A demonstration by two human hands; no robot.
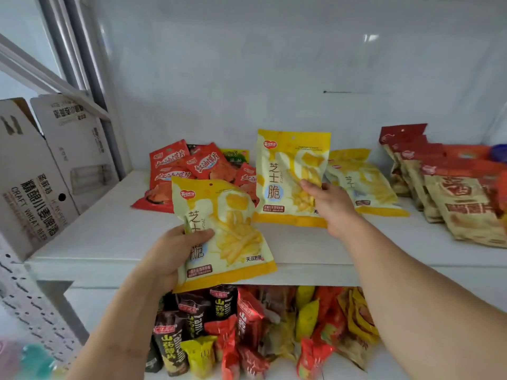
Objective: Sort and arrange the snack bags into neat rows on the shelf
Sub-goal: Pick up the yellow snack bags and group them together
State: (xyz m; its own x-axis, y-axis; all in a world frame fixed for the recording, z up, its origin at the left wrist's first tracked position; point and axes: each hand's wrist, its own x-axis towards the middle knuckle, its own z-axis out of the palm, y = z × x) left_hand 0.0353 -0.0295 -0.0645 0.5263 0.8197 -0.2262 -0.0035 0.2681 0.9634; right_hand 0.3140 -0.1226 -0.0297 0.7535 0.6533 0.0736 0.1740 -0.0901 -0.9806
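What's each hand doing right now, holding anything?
Left hand: closed on a yellow snack bag, held at the shelf's front edge.
Right hand: closed on a second yellow snack bag, held upright over the shelf.

A small shop's stockroom or aisle: a white metal shelf (pixel 115 242) carries packaged snack bags (pixel 192 171), with more crammed below it and printed beer cartons (pixel 33 187) to its left.

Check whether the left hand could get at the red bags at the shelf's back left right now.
Probably not: the left hand already grips a yellow bag, so its fingers are occupied, though nothing blocks the red bags.
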